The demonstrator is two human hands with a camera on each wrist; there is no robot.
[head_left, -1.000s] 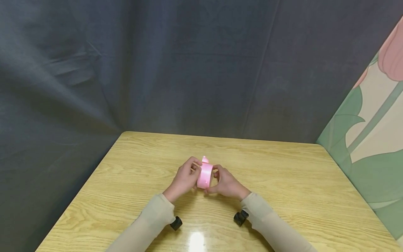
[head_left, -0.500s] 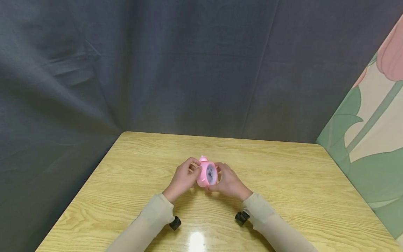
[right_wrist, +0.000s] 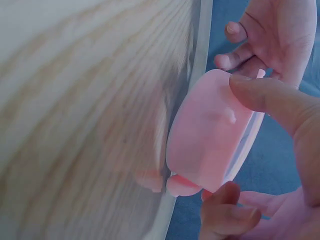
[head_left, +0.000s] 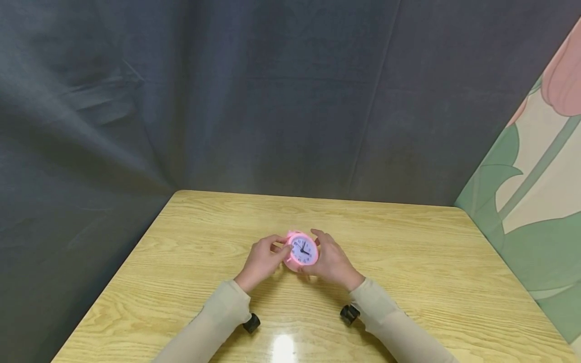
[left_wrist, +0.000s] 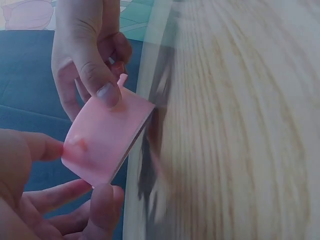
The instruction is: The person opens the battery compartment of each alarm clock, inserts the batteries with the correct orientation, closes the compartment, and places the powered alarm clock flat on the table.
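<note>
A small round pink alarm clock [head_left: 303, 249] is between both hands, its white dial with black hands and numerals facing up toward the head camera. My left hand [head_left: 265, 259] pinches its left rim with thumb and fingertips. On the other side my right hand [head_left: 333, 259] grips it, thumb at the lower edge and fingers at the upper right. In the left wrist view the pink casing [left_wrist: 107, 135] is seen from its side, close over the table. The right wrist view shows a pink bell [right_wrist: 182, 186] and a small peg on the casing.
The wood-grain table [head_left: 408, 282] spreads around the hands. A dark curtain [head_left: 290, 101] hangs behind and to the left. At the right stands a panel with a tulip print [head_left: 540, 191]. Black wrist cameras [head_left: 349, 314] sit under both sleeves.
The alarm clock has turned between the hands, from its pink side showing to its dial showing. The right hand has shifted slightly; the left hand stays near the same place.
</note>
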